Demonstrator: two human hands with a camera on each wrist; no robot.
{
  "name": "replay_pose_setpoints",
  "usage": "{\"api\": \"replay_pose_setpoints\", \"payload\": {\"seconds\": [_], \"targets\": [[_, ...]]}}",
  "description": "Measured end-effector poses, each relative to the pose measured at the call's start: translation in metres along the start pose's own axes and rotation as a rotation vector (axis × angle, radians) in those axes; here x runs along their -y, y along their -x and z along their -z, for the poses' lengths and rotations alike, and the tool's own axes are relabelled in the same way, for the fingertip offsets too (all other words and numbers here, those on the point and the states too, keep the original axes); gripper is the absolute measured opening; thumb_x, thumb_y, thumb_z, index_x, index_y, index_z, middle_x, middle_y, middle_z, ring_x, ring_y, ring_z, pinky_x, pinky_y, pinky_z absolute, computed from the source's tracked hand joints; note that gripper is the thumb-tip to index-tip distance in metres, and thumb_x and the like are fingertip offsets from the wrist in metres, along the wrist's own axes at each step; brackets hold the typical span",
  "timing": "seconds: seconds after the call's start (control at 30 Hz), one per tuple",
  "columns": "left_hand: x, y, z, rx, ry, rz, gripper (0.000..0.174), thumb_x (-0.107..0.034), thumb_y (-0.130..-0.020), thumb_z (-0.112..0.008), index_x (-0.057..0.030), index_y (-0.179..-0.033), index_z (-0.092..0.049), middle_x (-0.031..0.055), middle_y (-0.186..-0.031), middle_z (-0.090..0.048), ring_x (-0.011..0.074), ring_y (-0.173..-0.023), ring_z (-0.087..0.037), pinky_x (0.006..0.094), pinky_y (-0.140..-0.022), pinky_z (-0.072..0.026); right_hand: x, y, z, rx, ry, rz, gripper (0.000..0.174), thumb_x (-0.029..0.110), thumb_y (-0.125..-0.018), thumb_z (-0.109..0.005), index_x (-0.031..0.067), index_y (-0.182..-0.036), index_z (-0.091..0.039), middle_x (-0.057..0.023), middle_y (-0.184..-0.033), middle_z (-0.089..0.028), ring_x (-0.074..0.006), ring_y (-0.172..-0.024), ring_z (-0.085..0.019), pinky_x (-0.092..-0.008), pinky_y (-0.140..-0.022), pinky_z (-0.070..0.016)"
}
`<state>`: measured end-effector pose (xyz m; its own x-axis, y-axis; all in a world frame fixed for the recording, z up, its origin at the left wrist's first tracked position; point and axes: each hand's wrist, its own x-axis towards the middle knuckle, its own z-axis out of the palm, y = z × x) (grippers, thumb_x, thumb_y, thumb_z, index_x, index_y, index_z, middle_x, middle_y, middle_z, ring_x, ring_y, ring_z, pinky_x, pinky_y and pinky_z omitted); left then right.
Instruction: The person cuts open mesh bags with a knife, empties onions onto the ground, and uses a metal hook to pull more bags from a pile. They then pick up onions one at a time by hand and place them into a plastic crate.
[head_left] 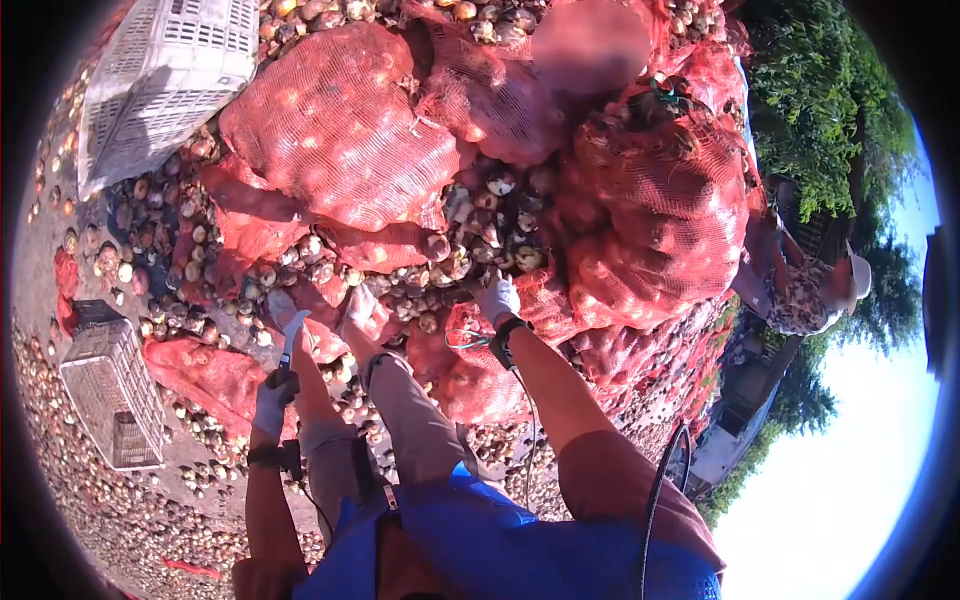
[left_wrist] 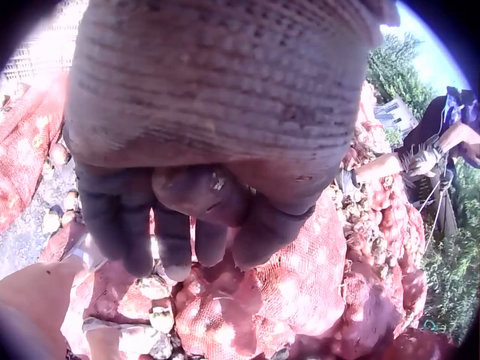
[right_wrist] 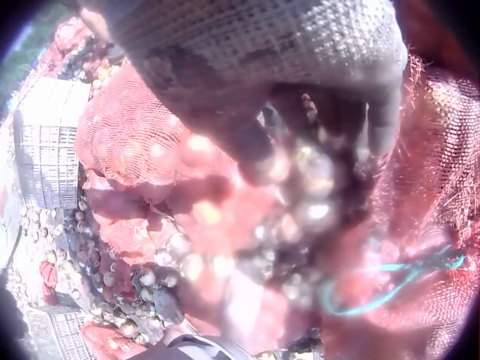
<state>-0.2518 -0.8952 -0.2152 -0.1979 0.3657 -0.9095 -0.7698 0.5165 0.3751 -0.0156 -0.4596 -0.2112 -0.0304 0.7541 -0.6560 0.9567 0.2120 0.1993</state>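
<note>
My gloved left hand (head_left: 272,398) holds a slim tool with a pale, curved end (head_left: 294,326), low beside my left leg. In the left wrist view its dark-coated fingers (left_wrist: 176,244) curl downward and hide most of the grip. My gloved right hand (head_left: 499,298) reaches down to loose onions (head_left: 490,225) lying between the filled red mesh sacks. In the right wrist view its fingers and thumb hang spread over these onions, an onion (right_wrist: 319,176) just below them. A turquoise tie (right_wrist: 375,292) lies on red mesh beside that hand.
Bulging sacks of onions stand ahead left (head_left: 345,130) and ahead right (head_left: 660,220). White plastic crates lie at upper left (head_left: 170,85) and lower left (head_left: 115,395). Loose onions cover the ground around my feet. Another person (head_left: 800,290) in a hat is at far right.
</note>
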Motion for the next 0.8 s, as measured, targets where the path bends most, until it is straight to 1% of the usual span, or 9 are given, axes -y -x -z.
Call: {"api": "replay_pose_setpoints", "payload": {"seconds": [0.13, 0.2, 0.23, 0.33, 0.37, 0.5, 0.63, 0.73, 0.8], "targets": [[0.038, -0.032, -0.029, 0.059, 0.06, 0.09, 0.026, -0.015, -0.08, -0.069, -0.004, -0.101, -0.062, 0.0002, -0.081, -0.062, 0.0084, -0.069, -0.056, 0.0217, -0.062, -0.0442, 0.001, -0.085, 0.038, -0.369, 0.062, 0.029, 0.079, 0.042, -0.076, -0.068, 0.0112, -0.141, -0.036, -0.02, -0.14, -0.039, -0.037, -0.125, -0.042, -0.0449, -0.101, -0.04], [0.049, -0.037, -0.046, 0.1, 0.019, 0.115, 0.023, -0.014, -0.08, -0.07, -0.0048, -0.099, -0.061, -0.0004, -0.08, -0.06, 0.0078, -0.068, -0.055, 0.0214, -0.062, -0.0436, 0.006, -0.133, 0.068, -0.385, 0.079, 0.083, 0.07, 0.041, -0.076, -0.067, 0.0099, -0.134, -0.042, -0.0226, -0.137, -0.04, -0.0388, -0.12, -0.046, -0.0474, -0.095, -0.0446], [0.058, -0.039, -0.055, 0.071, -0.004, 0.115, 0.02, -0.013, -0.079, -0.07, -0.0061, -0.096, -0.061, -0.0022, -0.078, -0.059, 0.0065, -0.069, -0.054, 0.0203, -0.062, -0.0429, -0.003, -0.174, 0.059, -0.651, 0.122, 0.223, 0.062, 0.037, -0.076, -0.066, 0.0102, -0.128, -0.047, -0.0228, -0.131, -0.045, -0.0393, -0.112, -0.05, -0.0481, -0.088, -0.0476], [0.077, -0.047, -0.063, 0.107, 0.035, 0.181, 0.021, -0.002, -0.08, -0.069, -0.004, -0.099, -0.061, -0.0057, -0.078, -0.053, 0.0036, -0.067, -0.049, 0.0183, -0.059, -0.0399, 0.0, -0.245, 0.074, -0.489, 0.393, 0.201, 0.042, 0.035, -0.08, -0.06, 0.0108, -0.114, -0.055, -0.019, -0.115, -0.052, -0.0368, -0.107, -0.052, -0.0479, -0.082, -0.0489], [0.106, -0.059, -0.049, 0.22, 0.049, 0.147, 0.022, -0.001, -0.08, -0.068, -0.0033, -0.1, -0.06, -0.0048, -0.08, -0.054, 0.0051, -0.07, -0.051, 0.0193, -0.061, -0.041, -0.001, -0.261, 0.073, -0.497, 0.393, 0.22, 0.04, 0.035, -0.08, -0.059, 0.0104, -0.111, -0.058, -0.019, -0.115, -0.052, -0.0371, -0.106, -0.053, -0.0487, -0.083, -0.0488], [0.13, -0.067, -0.054, 0.041, 0.077, 0.244, 0.022, -0.003, -0.08, -0.068, -0.0023, -0.101, -0.06, -0.0029, -0.083, -0.056, 0.0078, -0.073, -0.053, 0.0209, -0.064, -0.0433, -0.002, -0.306, 0.067, -0.582, 0.45, 0.107, 0.042, 0.038, -0.082, -0.058, 0.0125, -0.115, -0.059, -0.0173, -0.125, -0.052, -0.038, -0.114, -0.051, -0.0476, -0.083, -0.0483], [0.129, -0.065, -0.05, 0.073, 0.007, 0.217, 0.022, -0.008, -0.081, -0.068, -0.0025, -0.102, -0.061, -0.0013, -0.088, -0.06, 0.0088, -0.078, -0.055, 0.0223, -0.07, -0.0447, 0.007, -0.295, 0.088, -0.539, 0.598, 0.201, 0.045, 0.039, -0.08, -0.059, 0.0128, -0.117, -0.059, -0.016, -0.122, -0.056, -0.0328, -0.111, -0.055, -0.0445, -0.081, -0.048], [0.1, -0.061, -0.063, 0.06, 0.001, 0.182, 0.022, -0.009, -0.081, -0.069, -0.0031, -0.102, -0.061, -0.001, -0.089, -0.06, 0.0087, -0.081, -0.055, 0.0229, -0.072, -0.0446, 0.012, -0.269, 0.101, -0.427, 0.661, 0.217, 0.038, 0.036, -0.079, -0.06, 0.0128, -0.108, -0.065, -0.0118, -0.108, -0.064, -0.0288, -0.103, -0.061, -0.0425, -0.078, -0.0482], [0.09, -0.06, -0.073, 0.04, 0.025, 0.171, 0.023, -0.009, -0.081, -0.069, -0.0027, -0.101, -0.061, -0.0018, -0.087, -0.059, 0.0083, -0.079, -0.055, 0.0226, -0.071, -0.044, 0.004, -0.254, 0.091, -0.683, 0.654, 0.303, 0.031, 0.034, -0.078, -0.061, 0.0125, -0.099, -0.069, -0.0106, -0.101, -0.067, -0.0291, -0.096, -0.063, -0.0432, -0.076, -0.0488]]}}
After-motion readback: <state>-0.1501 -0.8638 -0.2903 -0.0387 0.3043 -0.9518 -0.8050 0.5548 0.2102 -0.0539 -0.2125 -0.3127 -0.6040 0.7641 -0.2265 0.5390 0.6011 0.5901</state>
